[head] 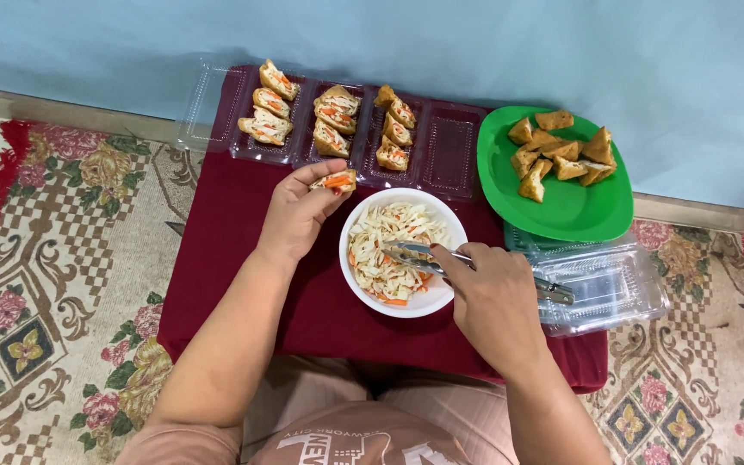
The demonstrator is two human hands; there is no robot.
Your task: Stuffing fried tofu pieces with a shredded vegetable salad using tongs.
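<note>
Right, left hand (299, 211) grip clamped on stuffed tofu (335, 181); right hand (492, 297) grip clamped on tongs (441, 258) in slaw bowl (355, 275). Risk: overfilling could split tofu, filling spills onto table (234, 224).

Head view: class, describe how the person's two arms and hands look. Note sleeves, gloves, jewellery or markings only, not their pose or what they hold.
Both forearms are bare from the elbow down, with no sleeves showing. The left hand and right hand wear no gloves, and no rings, watch or bracelets show. No markings are visible on either arm.
</note>
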